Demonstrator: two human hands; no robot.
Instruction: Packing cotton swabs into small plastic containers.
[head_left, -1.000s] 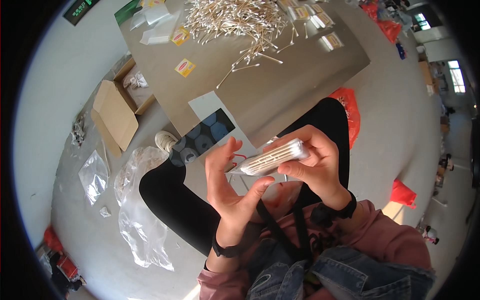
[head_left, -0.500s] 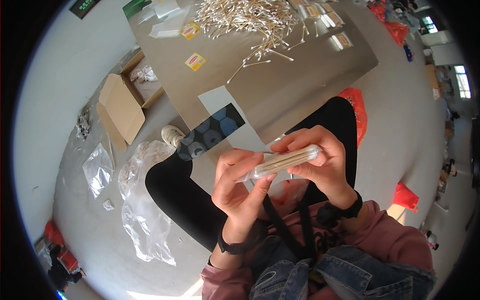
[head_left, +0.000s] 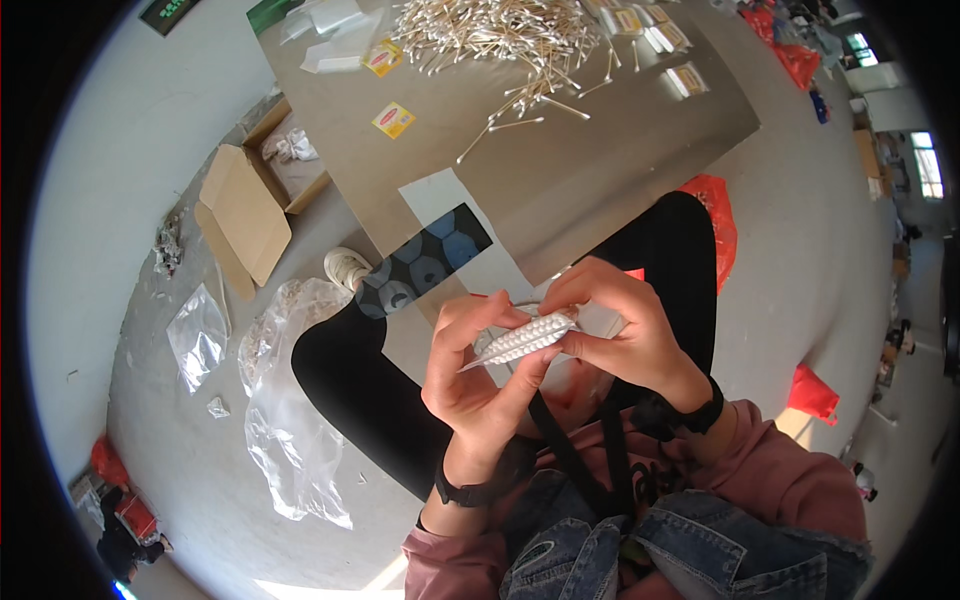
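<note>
Above my lap, both hands grip one clear packet of cotton swabs (head_left: 525, 340), its rows of white cotton tips turned toward me. My left hand (head_left: 475, 375) pinches the left end between thumb and fingers. At the other end, the thumb and fingers of my right hand (head_left: 625, 330) close on the packet. A loose heap of cotton swabs (head_left: 495, 40) covers the far part of the table, with a few stray ones nearer. Two yellow-and-red labels (head_left: 393, 120) lie left of the heap, and several filled swab packets (head_left: 687, 80) are to its right.
The brown table (head_left: 640, 140) has a white sheet (head_left: 440, 195) and a dark patterned strip at its near edge. On the floor at left are an open cardboard box (head_left: 245, 220) and clear plastic bags (head_left: 290, 430). A red bag (head_left: 715, 225) is beyond my right knee.
The packet has turned in my hands: its long side with the sticks faced me before, and now the cotton-tip end does. My right hand has shifted left along with it.
</note>
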